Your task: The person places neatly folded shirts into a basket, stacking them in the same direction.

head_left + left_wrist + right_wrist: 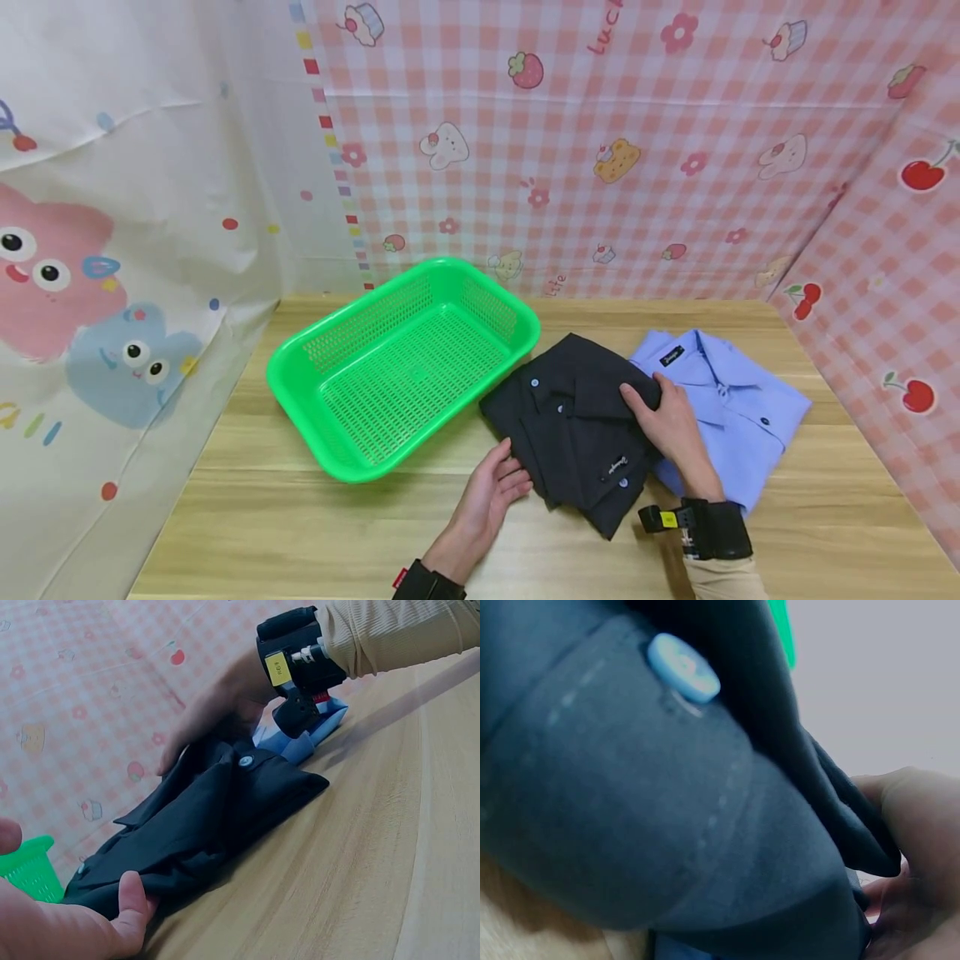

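A folded black button-up shirt (pixel 555 425) with pale blue buttons lies between my two hands, its right part overlapping a folded light blue shirt (pixel 750 417). My right hand (pixel 671 421) grips the black shirt's right edge, thumb on top and fingers behind the cloth. In the right wrist view, folds of the black shirt (pixel 652 787) fill much of the picture, pinched at the right by that hand (pixel 922 855). My left hand (pixel 483 496) is at the shirt's left edge, palm turned up and fingers loosely bent. In the left wrist view, its fingertips touch the lower edge.
A green plastic basket (pixel 345 475) with perforated walls stands left of the black shirt, its rim close to the cloth. Behind the wooden table (pixel 300 533) hangs a pink checked curtain (pixel 570 108); a white printed sheet (pixel 172 275) hangs at the left.
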### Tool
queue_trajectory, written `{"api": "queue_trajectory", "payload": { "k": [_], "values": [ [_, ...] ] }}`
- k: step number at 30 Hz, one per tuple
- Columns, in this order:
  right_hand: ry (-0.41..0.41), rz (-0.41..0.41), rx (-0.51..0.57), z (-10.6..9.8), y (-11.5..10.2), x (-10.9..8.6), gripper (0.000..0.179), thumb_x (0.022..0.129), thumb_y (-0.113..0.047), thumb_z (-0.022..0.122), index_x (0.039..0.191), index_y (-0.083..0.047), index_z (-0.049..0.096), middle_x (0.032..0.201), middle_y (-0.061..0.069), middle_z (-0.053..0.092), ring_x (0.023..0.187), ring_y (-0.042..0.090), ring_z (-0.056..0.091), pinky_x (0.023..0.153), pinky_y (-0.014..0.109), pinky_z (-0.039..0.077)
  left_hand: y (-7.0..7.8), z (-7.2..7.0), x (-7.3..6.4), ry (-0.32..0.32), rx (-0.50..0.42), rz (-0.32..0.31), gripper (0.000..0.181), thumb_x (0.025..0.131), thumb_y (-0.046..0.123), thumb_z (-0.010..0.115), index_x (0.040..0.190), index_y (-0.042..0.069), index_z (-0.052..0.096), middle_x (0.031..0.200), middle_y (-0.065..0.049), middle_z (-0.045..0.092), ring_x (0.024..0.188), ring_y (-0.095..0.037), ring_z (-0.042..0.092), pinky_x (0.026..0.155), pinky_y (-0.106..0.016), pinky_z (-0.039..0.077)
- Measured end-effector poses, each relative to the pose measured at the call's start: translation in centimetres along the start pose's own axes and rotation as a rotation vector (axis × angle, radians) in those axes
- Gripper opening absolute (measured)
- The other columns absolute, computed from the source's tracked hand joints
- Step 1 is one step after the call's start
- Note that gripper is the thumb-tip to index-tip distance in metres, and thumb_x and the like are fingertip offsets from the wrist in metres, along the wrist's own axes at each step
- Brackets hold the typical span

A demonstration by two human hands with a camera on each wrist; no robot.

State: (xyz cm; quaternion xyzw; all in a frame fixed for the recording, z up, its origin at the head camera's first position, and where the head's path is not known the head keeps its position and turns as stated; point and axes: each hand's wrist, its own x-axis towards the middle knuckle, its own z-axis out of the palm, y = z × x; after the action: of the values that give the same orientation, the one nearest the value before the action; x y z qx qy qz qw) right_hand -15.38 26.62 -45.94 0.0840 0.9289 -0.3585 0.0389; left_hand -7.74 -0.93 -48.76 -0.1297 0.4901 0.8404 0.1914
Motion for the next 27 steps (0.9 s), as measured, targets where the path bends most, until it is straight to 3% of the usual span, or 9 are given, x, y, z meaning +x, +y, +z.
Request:
{"api": "queue_trajectory", "payload": {
  "k": [4,9,13,21,27],
  "values": [
    [-0.007,0.008,0.008,-0.07,-0.11,-0.04,0.093,0.103,-0.058,0.050,0.159,0.010,0.019,0.158,0.040,0.025,0.145,0.053,0.029,0.119,0.065,0.025,-0.06,-0.06,0.12,0.001,-0.007,-0.009,0.074,0.106,0.037,0.045,0.151,-0.017,0.022,0.149,-0.046,0.032,0.113,-0.029,0.058,0.095,-0.033,0.052],
    [-0.014,0.016,0.033,-0.18,-0.15,-0.14,0.091,0.104,-0.056,0.049,0.159,0.010,0.019,0.159,0.039,0.024,0.147,0.052,0.026,0.121,0.063,0.024,-0.14,-0.16,0.19,-0.008,0.000,-0.015,0.081,0.106,0.039,0.045,0.151,-0.021,0.015,0.150,-0.049,0.028,0.125,-0.040,0.052,0.098,-0.035,0.050],
    [-0.003,0.027,0.052,-0.18,-0.17,-0.19,0.089,0.105,-0.055,0.048,0.158,0.011,0.021,0.159,0.038,0.026,0.148,0.051,0.027,0.121,0.062,0.024,-0.10,-0.06,0.29,-0.015,-0.010,-0.014,0.082,0.106,0.040,0.045,0.150,-0.021,0.013,0.151,-0.050,0.024,0.130,-0.044,0.047,0.091,-0.029,0.048],
    [0.023,0.028,0.065,-0.08,-0.19,-0.26,0.082,0.106,-0.052,0.049,0.154,0.011,0.029,0.155,0.037,0.033,0.145,0.051,0.031,0.121,0.061,0.025,-0.07,0.00,0.56,-0.028,-0.028,-0.027,0.085,0.105,0.041,0.046,0.151,-0.021,0.010,0.153,-0.049,0.019,0.128,-0.041,0.043,0.086,-0.026,0.044],
    [0.023,0.033,0.073,-0.07,-0.08,-0.13,0.082,0.106,-0.052,0.048,0.154,0.011,0.029,0.156,0.037,0.033,0.145,0.050,0.032,0.121,0.060,0.026,-0.12,-0.14,0.94,-0.061,-0.021,-0.030,0.080,0.107,0.042,0.041,0.150,-0.021,0.017,0.153,-0.043,0.026,0.119,-0.032,0.046,0.088,-0.027,0.042]
  ]
}}
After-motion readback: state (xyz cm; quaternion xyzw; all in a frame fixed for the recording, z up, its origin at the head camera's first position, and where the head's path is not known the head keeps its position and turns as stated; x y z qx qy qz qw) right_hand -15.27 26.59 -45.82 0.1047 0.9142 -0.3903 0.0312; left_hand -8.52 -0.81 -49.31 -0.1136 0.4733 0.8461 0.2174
